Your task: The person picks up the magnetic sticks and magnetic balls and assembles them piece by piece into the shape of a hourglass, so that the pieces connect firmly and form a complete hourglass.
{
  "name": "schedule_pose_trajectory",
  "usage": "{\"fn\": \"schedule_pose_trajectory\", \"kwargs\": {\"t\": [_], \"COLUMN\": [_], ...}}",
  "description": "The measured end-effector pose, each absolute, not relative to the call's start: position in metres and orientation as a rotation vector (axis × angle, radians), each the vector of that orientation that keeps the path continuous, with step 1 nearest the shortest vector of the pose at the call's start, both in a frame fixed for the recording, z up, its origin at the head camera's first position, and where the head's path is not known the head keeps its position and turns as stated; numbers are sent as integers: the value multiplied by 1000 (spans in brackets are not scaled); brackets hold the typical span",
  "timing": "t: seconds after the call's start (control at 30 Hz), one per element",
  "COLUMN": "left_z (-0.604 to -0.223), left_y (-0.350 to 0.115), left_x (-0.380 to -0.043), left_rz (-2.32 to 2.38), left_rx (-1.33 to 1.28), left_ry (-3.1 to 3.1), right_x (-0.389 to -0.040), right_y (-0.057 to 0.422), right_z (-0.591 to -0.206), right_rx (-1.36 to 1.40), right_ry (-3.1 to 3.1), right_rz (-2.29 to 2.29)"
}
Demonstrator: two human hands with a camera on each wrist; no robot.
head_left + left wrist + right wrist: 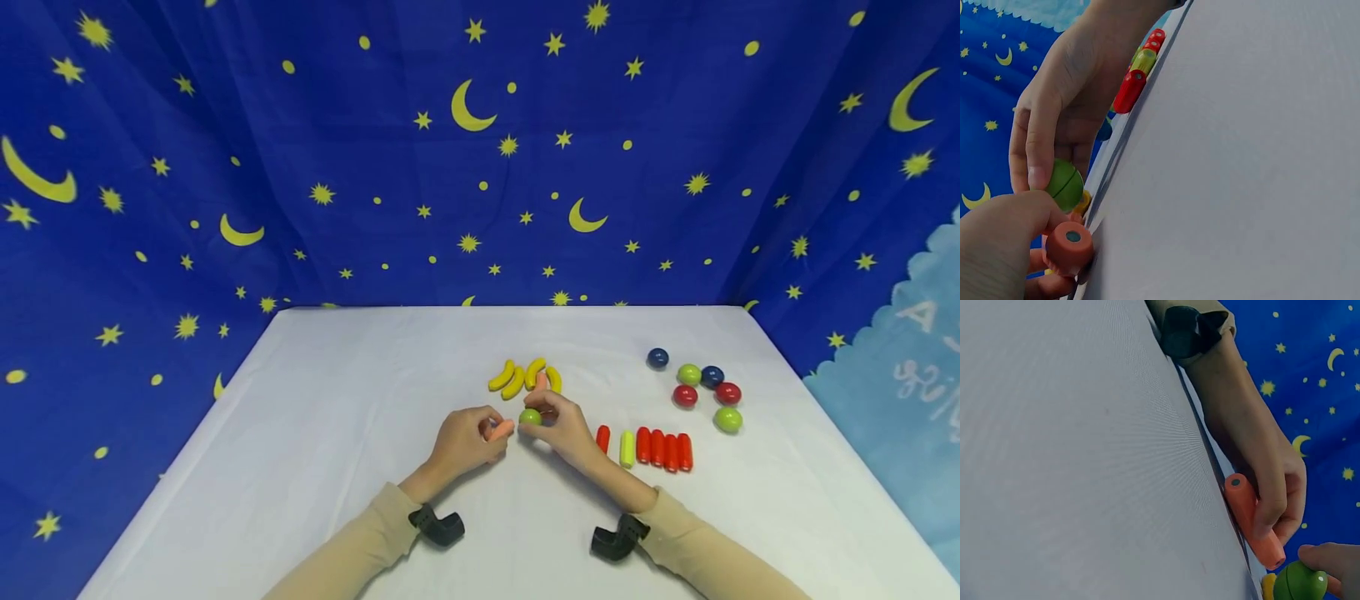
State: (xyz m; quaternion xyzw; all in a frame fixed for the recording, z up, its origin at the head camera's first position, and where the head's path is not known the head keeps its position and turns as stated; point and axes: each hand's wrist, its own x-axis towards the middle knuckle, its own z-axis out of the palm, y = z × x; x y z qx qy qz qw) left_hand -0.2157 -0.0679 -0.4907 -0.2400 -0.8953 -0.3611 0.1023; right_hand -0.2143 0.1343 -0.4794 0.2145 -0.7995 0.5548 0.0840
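My left hand (461, 439) pinches an orange rounded stick (502, 429) between thumb and fingers, low over the white table. In the right wrist view the stick (1249, 515) shows a small dark dot at its end. Just to its right, my right hand (567, 432) pinches a glossy green ball (530, 417) by its sides. A groove runs round the ball (1064, 185) in the left wrist view. The two hands are close together but apart. Behind the right fingers a second orange piece (542, 381) shows, partly hidden, beside several yellow banana-shaped pieces (513, 382).
To the right of my right hand lie a row of red sticks (657, 448) and one yellow-green stick (627, 448). Farther back right sit blue balls (657, 358), green balls (728, 419) and red balls (685, 396). A blue star-patterned cloth (480, 167) hangs behind the table (315, 375).
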Motion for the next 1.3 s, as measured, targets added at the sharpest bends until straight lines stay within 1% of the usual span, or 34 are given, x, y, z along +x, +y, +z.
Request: {"fn": "schedule_pose_trajectory", "kwargs": {"t": [0.13, 0.23, 0.37, 0.47, 0.53, 0.63, 0.77, 0.87, 0.97, 1.17, 1.3], "left_z": [-492, -493, -494, -494, -493, -493, -492, -492, -492, -493, -494], "left_y": [-66, -65, -64, -64, -63, -63, -63, -64, -65, -67, -68], "left_x": [-214, -213, -213, -213, -213, -214, -215, -215, -216, -219, -220], "left_rz": [-1069, -1056, -1007, -961, -954, -956, -957, -966, -1021, -1085, -1076], "left_rx": [-774, -804, -814, -822, -837, -853, -841, -818, -786, -683, -636], "left_ry": [-2621, -2599, -2565, -2555, -2551, -2557, -2578, -2597, -2608, -2629, -2632], "right_x": [-214, -205, -202, -207, -206, -204, -199, -200, -210, -236, -248], "right_y": [134, 131, 129, 130, 130, 129, 128, 130, 135, 143, 146], "right_z": [-486, -474, -476, -489, -489, -485, -468, -459, -463, -472, -474], "right_rx": [678, 682, 711, 743, 748, 734, 713, 661, 552, 250, 161], "right_ry": [-2367, -2383, -2408, -2423, -2437, -2457, -2445, -2403, -2358, -2287, -2323], "right_rz": [1677, 1689, 1688, 1697, 1700, 1683, 1686, 1672, 1590, 1472, 1403]}}
